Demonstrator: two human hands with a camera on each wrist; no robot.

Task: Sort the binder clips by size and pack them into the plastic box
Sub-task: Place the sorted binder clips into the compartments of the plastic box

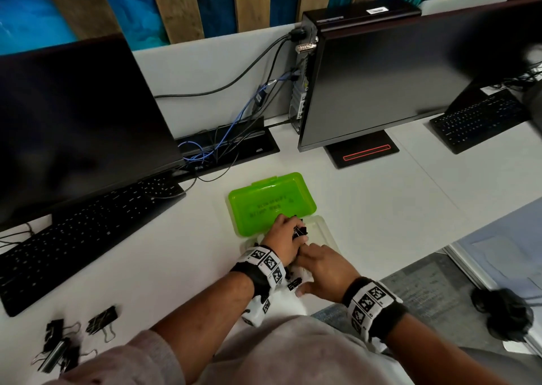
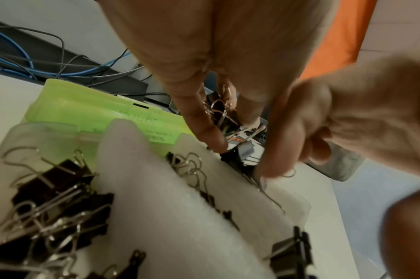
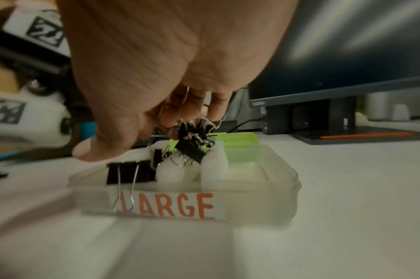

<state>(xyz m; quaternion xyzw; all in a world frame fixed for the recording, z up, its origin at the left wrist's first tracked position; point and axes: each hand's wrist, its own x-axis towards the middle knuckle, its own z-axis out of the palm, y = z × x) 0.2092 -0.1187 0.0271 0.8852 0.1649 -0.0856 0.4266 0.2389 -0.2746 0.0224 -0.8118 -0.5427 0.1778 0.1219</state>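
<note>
Smooth white desk (image 1: 366, 208), translucent plastic box (image 3: 275, 181), black wire-handled binder clips (image 2: 60, 188)

Dim, even indoor light; wrist views motion-blurred, head view warped at edges.

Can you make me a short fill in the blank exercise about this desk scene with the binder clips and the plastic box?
1. The open lid of the plastic box is coloured ____.
2. The orange label on the box's clear wall reads ____.
3. The bunch of small binder clips over the box is held by the ____ hand.
4. The compartments of the box are divided by white ____.

Missing words: green; LARGE; left; foam
</note>
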